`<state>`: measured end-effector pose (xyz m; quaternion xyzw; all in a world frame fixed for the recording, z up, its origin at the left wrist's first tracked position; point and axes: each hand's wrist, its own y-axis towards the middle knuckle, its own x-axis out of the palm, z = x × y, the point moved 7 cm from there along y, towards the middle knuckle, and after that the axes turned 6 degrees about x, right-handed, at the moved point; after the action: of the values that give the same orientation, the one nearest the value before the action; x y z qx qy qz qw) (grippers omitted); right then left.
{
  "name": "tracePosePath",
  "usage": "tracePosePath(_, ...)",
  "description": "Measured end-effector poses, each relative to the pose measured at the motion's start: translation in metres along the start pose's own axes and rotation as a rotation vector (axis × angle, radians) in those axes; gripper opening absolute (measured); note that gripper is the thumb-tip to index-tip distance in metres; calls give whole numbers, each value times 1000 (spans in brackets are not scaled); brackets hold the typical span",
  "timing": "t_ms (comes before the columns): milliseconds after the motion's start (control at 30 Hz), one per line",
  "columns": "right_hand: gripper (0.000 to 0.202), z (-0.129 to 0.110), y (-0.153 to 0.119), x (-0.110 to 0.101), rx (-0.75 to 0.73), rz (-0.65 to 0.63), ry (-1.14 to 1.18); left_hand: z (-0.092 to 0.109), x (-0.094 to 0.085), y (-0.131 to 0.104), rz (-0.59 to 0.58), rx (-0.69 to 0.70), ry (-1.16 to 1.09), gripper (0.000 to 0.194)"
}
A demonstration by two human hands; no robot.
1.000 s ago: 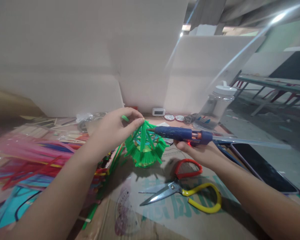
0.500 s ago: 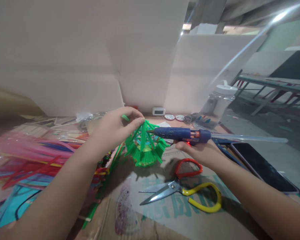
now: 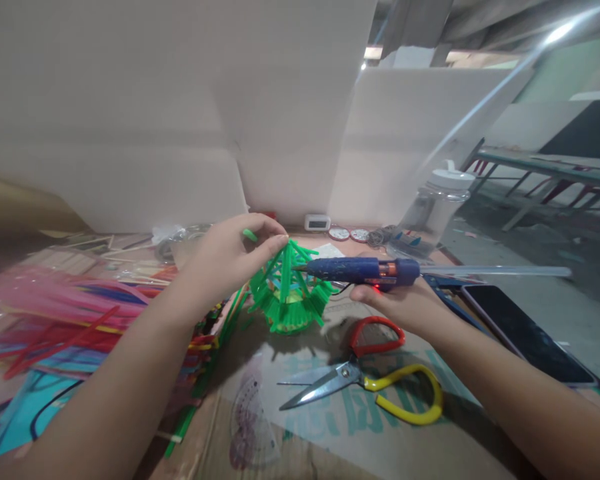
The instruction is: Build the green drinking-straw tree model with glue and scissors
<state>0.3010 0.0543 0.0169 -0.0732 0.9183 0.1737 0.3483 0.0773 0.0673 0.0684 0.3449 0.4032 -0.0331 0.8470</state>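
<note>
My left hand [image 3: 245,260] pinches the top of a green pipe-cleaner structure [image 3: 290,313], which has upright green strips rising from a frilled, rounded base. A short green end pokes out between my fingers. In my right hand [image 3: 400,303] is a blue glue gun [image 3: 355,269], lying level with its red light lit and a clear glue stick [image 3: 495,271] out of its back. The gun's nozzle touches, or is very close to, the upright strips. Scissors [image 3: 347,373] with one red and one yellow handle lie below, blades part open. My right-hand fingers are mostly hidden behind the gun.
Bundles of coloured pipe cleaners [image 3: 80,307] cover the left side. A phone [image 3: 525,333] lies at the right, near the table edge. Behind stand a clear bottle [image 3: 433,207] and a small white digital clock [image 3: 317,223]. A clear protractor [image 3: 253,420] lies in front.
The glue gun has shifted very slightly downward and left, its nozzle still at the green strips. My left hand keeps its pinch on the structure.
</note>
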Motion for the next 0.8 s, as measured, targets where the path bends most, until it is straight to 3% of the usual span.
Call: tracePosePath(800,35,-5,1,4,43,-102,10,-1,0,0,29,22,-17,23)
